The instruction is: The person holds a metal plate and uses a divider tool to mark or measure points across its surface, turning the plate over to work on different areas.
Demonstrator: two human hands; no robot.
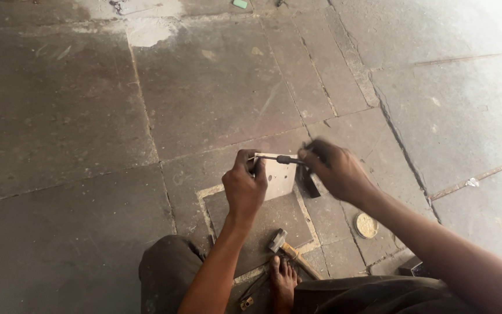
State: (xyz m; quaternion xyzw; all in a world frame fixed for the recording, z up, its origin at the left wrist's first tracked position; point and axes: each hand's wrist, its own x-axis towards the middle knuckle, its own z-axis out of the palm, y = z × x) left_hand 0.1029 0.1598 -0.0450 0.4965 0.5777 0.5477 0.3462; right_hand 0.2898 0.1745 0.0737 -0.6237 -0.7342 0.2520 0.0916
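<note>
Left hand: closed in a fist at the left edge of the small pale metal plate, gripping it there so it stands tilted up off the floor; thumb side toward the plate's top edge.

Right hand: closed around the far end of a thin dark rod-like tool, possibly a file or scriber, which lies across the plate's top edge; the hand is motion-blurred, so the exact finger grip cannot be told.

Pale metal plate: roughly square, held between both hands, above the dark slab set into the stone floor.

Dark flat piece: just right of the plate, under the right hand; its kind is unclear.

Hammer: below the plate, head on the dark slab, wooden handle running toward the bare foot.

Round yellowish tin lid or disc: lower right of the plate, on the floor.

Small green object: far above the plate, at the frame's top edge.

Step in hand, as judged: working the plate's upper edge with the rod tool while the left hand steadies it. The next stroke would call for a firm left grip so the plate does not twist, and the tool kept level along the edge.
</note>
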